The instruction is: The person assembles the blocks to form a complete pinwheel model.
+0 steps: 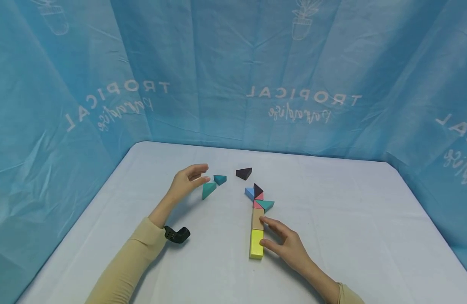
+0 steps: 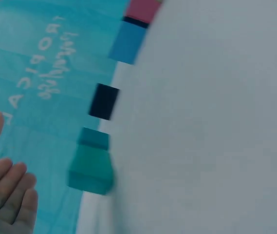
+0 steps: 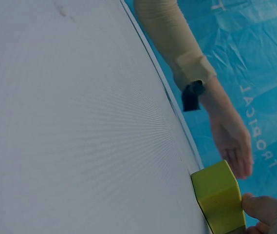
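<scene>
My left hand (image 1: 188, 180) hovers over the back left of the table, holding nothing, fingers spread from the thumb. Closest to it are a green triangular block (image 1: 208, 191) and a small teal block (image 1: 220, 179). My right hand (image 1: 290, 247) is at the right side of a row of blocks. Its thumb meets a yellow block (image 1: 257, 245), and its fingertips reach a tan block (image 1: 257, 218). Beyond these in the row lie pink (image 1: 257, 204), green (image 1: 266, 205), blue (image 1: 249, 193) and black (image 1: 257, 191) pieces. In the right wrist view, the thumb (image 3: 267, 208) is against the yellow block's side.
A separate black block (image 1: 244, 173) lies behind the row. On my left wrist sits a black camera (image 1: 177, 234), close above the white tabletop (image 1: 351, 219). Blue printed curtains (image 1: 225, 63) stand around the table's back and sides.
</scene>
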A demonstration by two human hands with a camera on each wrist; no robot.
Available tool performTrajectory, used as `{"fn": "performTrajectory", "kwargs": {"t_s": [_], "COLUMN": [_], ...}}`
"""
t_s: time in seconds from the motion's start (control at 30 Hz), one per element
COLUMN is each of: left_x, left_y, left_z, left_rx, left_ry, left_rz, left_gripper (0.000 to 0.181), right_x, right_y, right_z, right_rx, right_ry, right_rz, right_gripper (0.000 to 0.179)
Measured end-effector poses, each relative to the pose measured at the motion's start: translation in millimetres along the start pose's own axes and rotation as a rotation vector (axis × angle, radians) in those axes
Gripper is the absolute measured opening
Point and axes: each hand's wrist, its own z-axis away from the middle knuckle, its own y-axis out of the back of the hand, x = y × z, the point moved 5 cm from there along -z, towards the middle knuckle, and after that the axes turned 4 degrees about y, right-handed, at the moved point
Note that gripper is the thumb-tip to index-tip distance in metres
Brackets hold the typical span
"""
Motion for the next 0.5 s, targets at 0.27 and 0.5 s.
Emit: {"fn": "performTrajectory", "kwargs": {"t_s": [0.27,0.5], "left_x": [-25.3,-37.4], "left_y": [1.5,-16.0], "left_z": [27.3,37.1], "left_rx": [0.109,0.081], "left_ry": [0.056,0.051], "left_rz": [-0.131,-0.086], "left_gripper": [0.058,0.061], "right_x": [0.1,0.0], "right_y": [0.4,0.7], "right_z": [-0.3,0.9], "right_rx": [-0.007,-0.003], "right_ry": [0.002,-0.021], "right_rz": [-0.005,-0.024], "right_gripper": [0.056,0.056]}}
